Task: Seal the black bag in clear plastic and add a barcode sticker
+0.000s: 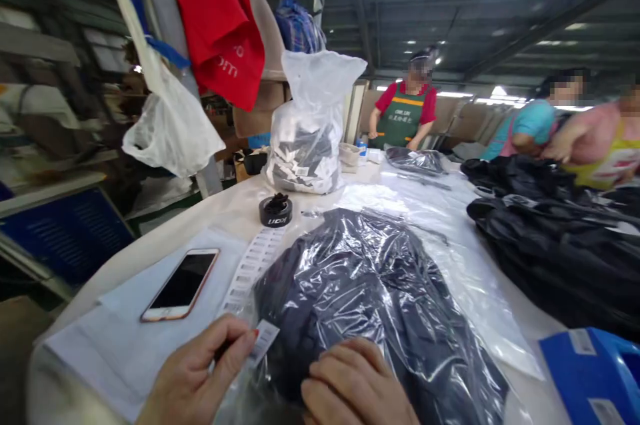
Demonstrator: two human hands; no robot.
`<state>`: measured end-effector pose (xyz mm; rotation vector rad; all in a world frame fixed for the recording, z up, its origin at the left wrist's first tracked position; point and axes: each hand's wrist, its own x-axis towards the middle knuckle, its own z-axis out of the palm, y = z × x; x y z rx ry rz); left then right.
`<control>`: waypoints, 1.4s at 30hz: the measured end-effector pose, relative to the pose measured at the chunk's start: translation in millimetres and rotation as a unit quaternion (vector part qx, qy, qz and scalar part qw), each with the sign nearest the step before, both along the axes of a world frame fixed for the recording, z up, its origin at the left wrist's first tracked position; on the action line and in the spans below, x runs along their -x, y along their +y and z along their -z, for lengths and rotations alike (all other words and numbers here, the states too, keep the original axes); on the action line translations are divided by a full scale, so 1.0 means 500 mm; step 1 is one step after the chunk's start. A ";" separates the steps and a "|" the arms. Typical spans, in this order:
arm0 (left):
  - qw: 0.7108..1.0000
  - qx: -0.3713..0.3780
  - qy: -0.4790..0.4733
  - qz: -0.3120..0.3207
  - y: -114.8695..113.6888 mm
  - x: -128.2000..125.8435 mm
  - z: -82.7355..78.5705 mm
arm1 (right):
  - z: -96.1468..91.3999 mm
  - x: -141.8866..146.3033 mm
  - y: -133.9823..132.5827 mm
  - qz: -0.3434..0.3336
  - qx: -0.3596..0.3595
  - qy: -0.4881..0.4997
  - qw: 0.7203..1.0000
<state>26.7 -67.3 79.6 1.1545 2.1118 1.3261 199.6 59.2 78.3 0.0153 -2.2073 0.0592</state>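
A dark garment sealed in a clear plastic bag (370,292) lies in front of me on the white table (225,212). My left hand (200,372) pinches a small white barcode sticker (264,338) at the bag's near left edge. My right hand (355,382) rests on the bag with its fingers curled, pressing the plastic down. A strip of barcode labels (253,268) runs along the table just left of the bag.
A phone (181,285) lies on white paper at the left. A black tape roll (275,210) and a plastic bag of tags (307,138) stand further back. Black garments (555,238) are piled at the right, where other people work. A blue box (590,372) sits near right.
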 end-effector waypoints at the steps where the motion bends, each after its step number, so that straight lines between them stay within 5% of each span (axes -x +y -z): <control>1: 1.000 -0.015 0.019 0.010 0.024 0.006 -0.020 | -0.024 -0.013 0.035 -0.018 0.014 -0.050 0.999; 5: 0.994 -0.060 0.054 0.076 0.162 0.009 -0.116 | -0.073 -0.026 0.195 0.005 0.117 -0.215 0.970; 9: 0.977 -0.110 0.003 0.181 0.347 -0.017 -0.178 | -0.029 0.013 0.316 -0.010 0.144 -0.275 0.951; 12: 0.963 -0.125 -0.062 0.232 0.482 -0.044 -0.169 | 0.030 0.031 0.346 -0.029 0.182 -0.299 0.936; 17: 0.950 -0.038 -0.082 0.299 0.628 -0.069 -0.074 | 0.096 0.022 0.336 -0.027 0.247 -0.344 0.905; 21: 0.941 0.008 -0.073 0.329 0.665 -0.049 0.001 | 0.112 0.016 0.335 -0.047 0.283 -0.327 0.901; 25: 0.932 0.047 -0.015 0.358 0.671 -0.018 0.038 | 0.119 0.021 0.342 -0.038 0.277 -0.310 0.909; 32: 0.913 0.099 0.063 0.390 0.675 -0.007 0.065 | 0.109 0.031 0.354 -0.035 0.233 -0.404 0.884; 42: 0.902 0.103 0.048 0.416 0.682 0.011 0.080 | 0.119 0.027 0.349 -0.017 0.228 -0.369 0.901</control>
